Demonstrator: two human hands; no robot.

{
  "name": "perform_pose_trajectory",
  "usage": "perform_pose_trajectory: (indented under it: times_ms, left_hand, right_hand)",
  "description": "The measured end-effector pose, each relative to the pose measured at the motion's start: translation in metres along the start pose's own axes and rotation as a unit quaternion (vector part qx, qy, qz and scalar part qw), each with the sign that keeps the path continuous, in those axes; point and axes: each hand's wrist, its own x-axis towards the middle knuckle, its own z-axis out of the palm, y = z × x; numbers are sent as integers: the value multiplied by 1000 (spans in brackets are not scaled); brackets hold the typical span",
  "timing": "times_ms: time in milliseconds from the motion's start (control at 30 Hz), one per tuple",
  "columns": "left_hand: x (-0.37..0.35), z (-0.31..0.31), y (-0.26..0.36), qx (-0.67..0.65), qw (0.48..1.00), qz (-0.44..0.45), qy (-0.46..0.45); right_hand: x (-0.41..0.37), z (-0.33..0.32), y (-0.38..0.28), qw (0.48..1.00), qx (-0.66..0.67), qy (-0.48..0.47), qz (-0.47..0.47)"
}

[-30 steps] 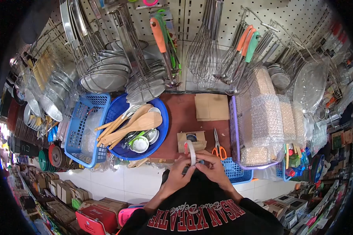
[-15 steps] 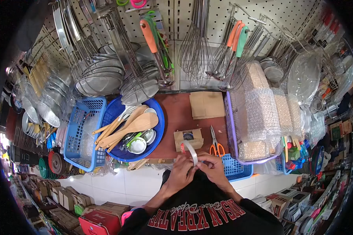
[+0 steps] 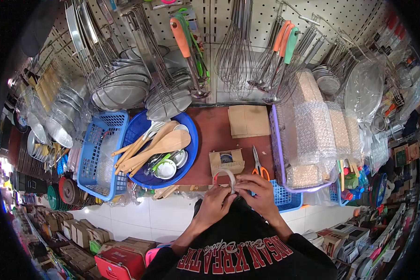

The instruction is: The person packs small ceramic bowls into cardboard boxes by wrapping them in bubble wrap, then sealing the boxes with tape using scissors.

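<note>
A roll of clear tape (image 3: 225, 173) is held up in front of my chest. My left hand (image 3: 214, 204) is closed on the roll's lower part. My right hand (image 3: 258, 195) is pinched at the roll's right edge, close to the left fingertips; whatever is between its fingers is too small to make out. Just beyond the roll, a cardboard piece (image 3: 227, 162) with a small round dark item (image 3: 226, 158) in it lies on the red-brown table (image 3: 210, 126). Scissors with orange handles (image 3: 259, 166) rest to its right.
A blue bowl (image 3: 193, 140) of wooden utensils and a blue basket (image 3: 83, 161) stand left. Folded brown cardboard (image 3: 248, 121) lies at the back. A purple basket (image 3: 279, 163) with bubble-wrapped packs (image 3: 312, 135) is right. Whisks (image 3: 235, 60) and ladles hang above.
The tape roll has turned, so its ring opening shows more. My right hand has shifted slightly right and its fingers have risen. The whole view has moved a little.
</note>
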Motion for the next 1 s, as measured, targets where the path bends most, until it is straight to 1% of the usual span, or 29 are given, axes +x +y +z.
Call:
perform_pose_trajectory:
  times_ms: [67,133,233,333,367,467,533,567,667,767,867,933,1000]
  left_hand:
    - [-1,-2,2,-1,1000,-25,-17]
    - [-1,-2,3,4,999,-28,-26]
    - [-3,-4,0,7,999,-23,-48]
    - [-12,-4,-13,3,998,9,-62]
    - [-16,-4,-18,1,998,22,-65]
    - [-26,-9,-27,-1,995,-28,-91]
    - [-26,-9,-21,-41,988,-130,-78]
    - [-26,-8,-17,-61,979,-181,-71]
    - [-19,-1,-11,-144,977,-160,2]
    - [-20,7,-18,-177,965,-195,-12]
    - [-18,8,-18,-127,971,-200,-20]
    - [-19,8,-20,-110,975,-189,-42]
    - [-21,8,-23,-100,977,-182,-51]
  right_hand:
    - [4,-1,-1,999,-30,-8,-13]
    - [5,0,0,998,-53,-17,-22]
    - [-1,5,7,999,-8,-31,38]
    - [-9,6,11,975,101,-37,196]
    - [-12,8,12,974,96,-45,201]
    - [-17,13,14,974,82,-64,203]
    - [-17,17,11,977,69,-68,189]
    - [-16,19,9,975,68,-71,197]
    - [-14,23,7,972,58,-89,209]
    - [-14,26,11,973,44,-113,197]
    - [-19,27,13,974,54,-116,190]
    - [-21,26,15,973,61,-118,189]
    - [-20,24,11,968,67,-120,208]
